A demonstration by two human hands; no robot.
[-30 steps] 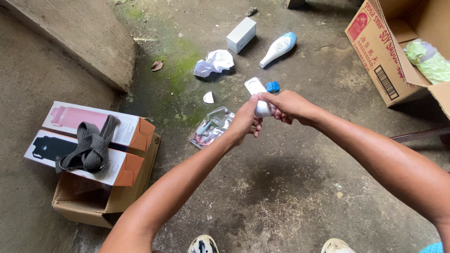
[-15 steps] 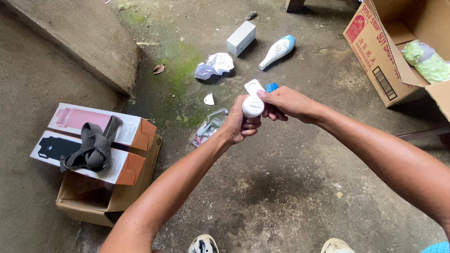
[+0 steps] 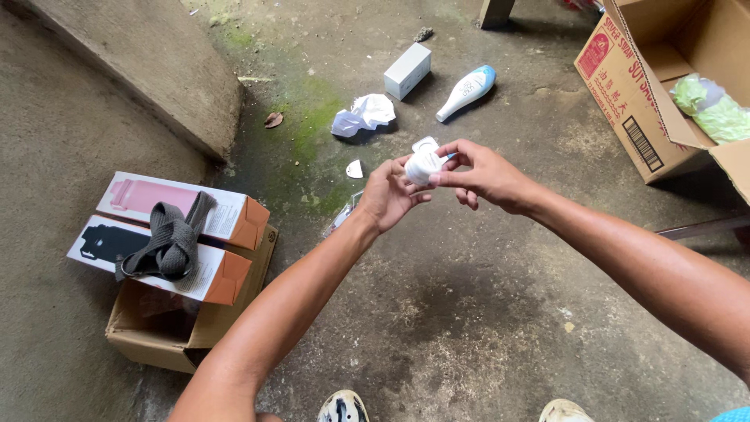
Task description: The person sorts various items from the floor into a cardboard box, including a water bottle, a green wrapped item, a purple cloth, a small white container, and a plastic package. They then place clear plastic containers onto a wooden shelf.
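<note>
Head view, nearest first: two shoe tips [image 3: 344,408] poke in at the bottom edge, cut off by the frame. Both forearms reach out over the concrete floor [image 3: 469,312]. The left hand [image 3: 388,194] and right hand [image 3: 484,173] meet on a small white bottle [image 3: 424,166], the left curled around its lower side, the right pinching its top with fingertips; a bit of blue shows just behind, mostly hidden. A clear plastic wrapper [image 3: 341,219] lies partly concealed beneath the left wrist. Left of the arms, two long printed boxes [image 3: 226,234] rest on an open cardboard box [image 3: 180,336], a grey strap [image 3: 168,242] draped over them. Farther off lie crumpled white paper [image 3: 361,114], a small grey box [image 3: 407,70] and a white-and-blue bottle [image 3: 466,92]. A large carton [image 3: 633,94] at right holds something green, cropped. Moss stains the floor beside a concrete ledge [image 3: 156,70].
</note>
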